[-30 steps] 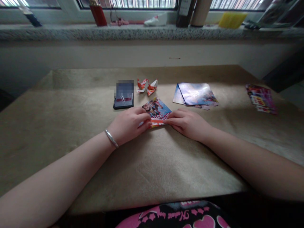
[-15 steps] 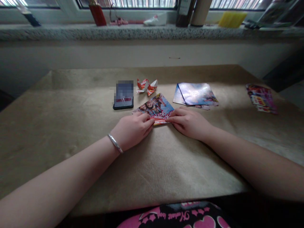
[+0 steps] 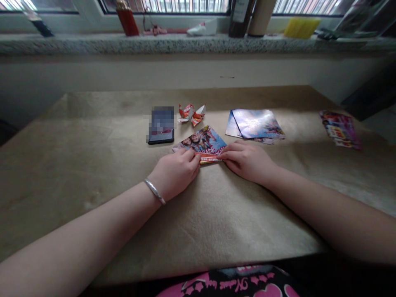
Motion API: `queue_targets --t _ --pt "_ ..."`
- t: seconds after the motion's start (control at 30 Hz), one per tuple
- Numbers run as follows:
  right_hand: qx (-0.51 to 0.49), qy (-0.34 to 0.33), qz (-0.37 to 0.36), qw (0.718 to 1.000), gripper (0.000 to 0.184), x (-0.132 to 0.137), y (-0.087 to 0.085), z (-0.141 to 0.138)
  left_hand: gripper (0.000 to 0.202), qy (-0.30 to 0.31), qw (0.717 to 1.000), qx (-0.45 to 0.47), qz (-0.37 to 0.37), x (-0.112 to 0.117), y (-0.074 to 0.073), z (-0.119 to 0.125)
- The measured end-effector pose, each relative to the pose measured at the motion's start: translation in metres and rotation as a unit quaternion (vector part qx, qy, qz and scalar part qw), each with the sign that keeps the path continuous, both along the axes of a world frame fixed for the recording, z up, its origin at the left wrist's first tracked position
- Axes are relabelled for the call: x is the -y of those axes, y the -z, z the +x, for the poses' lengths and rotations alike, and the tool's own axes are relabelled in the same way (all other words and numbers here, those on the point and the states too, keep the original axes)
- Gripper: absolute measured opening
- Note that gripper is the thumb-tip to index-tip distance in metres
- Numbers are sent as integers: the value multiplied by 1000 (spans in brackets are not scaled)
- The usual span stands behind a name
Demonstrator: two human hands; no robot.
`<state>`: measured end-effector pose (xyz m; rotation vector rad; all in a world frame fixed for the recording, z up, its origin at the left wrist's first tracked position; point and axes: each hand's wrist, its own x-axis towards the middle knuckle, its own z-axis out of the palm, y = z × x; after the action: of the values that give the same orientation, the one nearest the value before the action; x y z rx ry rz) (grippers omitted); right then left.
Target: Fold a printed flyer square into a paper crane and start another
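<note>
A colourful printed sheet of paper (image 3: pixel 206 140), folded to a triangle with its tip pointing away from me, lies on the table. Along its near edge runs a narrow folded strip in red and yellow. My left hand (image 3: pixel 177 171), a silver bangle on its wrist, grips the left end of that strip with fingers pressed together. At the right end, my right hand (image 3: pixel 246 161) pinches the same edge. The undersides of the fingers and thumbs are partly hidden. Just beyond the paper sits a folded paper figure (image 3: pixel 192 114) in orange and white.
Left of the figure lies a phone (image 3: pixel 161 125) with a blurred screen. Glossy printed sheets (image 3: pixel 258 123) are stacked to the right, and more printed papers (image 3: pixel 339 128) lie farther right. Bottles and a yellow block (image 3: pixel 301 27) stand on the stone windowsill (image 3: pixel 173 45) behind the table (image 3: pixel 102 165).
My left hand has shifted slightly to the right along the near edge, and the folded strip shows a bit wider. My right hand stays almost where it was.
</note>
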<state>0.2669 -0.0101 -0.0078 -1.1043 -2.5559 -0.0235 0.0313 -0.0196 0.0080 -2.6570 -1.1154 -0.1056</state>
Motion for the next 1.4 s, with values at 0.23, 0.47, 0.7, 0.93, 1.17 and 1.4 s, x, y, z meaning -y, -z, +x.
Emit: queue_targets --t 0.23,0.47,0.7,0.93,1.17,1.4 --pt "12 3 5 1000 26 -1 1 1 30 1 1000 5 6 -2 2 0" --pt "18 1 21 1000 24 -1 2 1 29 5 1000 8 6 -4 3 1" --pt "50 3 28 998 26 1 -1 1 29 -5 1000 0 9 -3 1 3" --pt "70 17 31 997 27 2 -3 0 30 -2 1000 -14 2 -3 1 3" --pt "64 15 32 997 26 2 -2 1 30 -1 1000 -2 -2 -3 1 2" --pt "40 10 24 999 25 1 0 2 31 22 1000 13 2 -5 3 3"
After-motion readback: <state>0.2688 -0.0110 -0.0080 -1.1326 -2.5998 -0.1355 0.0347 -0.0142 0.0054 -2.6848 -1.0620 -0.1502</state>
